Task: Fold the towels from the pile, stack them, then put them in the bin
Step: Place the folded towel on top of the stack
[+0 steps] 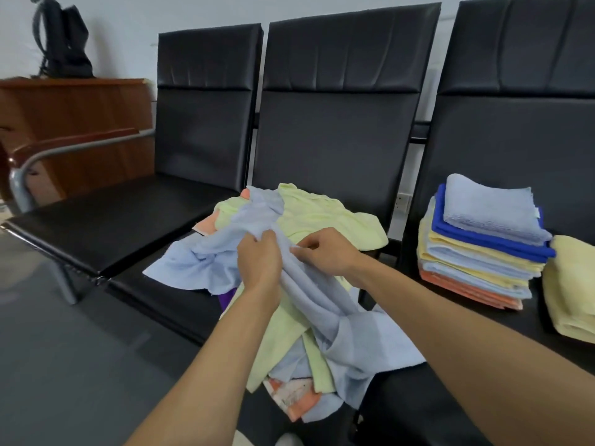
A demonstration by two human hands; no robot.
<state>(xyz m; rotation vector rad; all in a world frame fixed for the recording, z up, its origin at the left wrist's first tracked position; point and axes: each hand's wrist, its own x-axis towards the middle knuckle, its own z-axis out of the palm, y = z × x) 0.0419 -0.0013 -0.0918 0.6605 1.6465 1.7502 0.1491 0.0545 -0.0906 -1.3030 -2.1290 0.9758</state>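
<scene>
Just inward of the middle seat's [161, 300] front edge, a light blue towel [193, 262] is held bunched above the loose pile [325, 214] of yellow-green, blue and orange towels. The left hand [259, 259] is curled round a fold of it, and the right hand [325, 252] close beside seems to pinch the same cloth between thumb and fingertips. On the right seat [534, 320] a stack [483, 252] of folded towels stands near the back edge, a folded yellow towel [570, 284] lies just beside it, and far left a dark backpack [61, 40] sits on a wooden cabinet [74, 123].
</scene>
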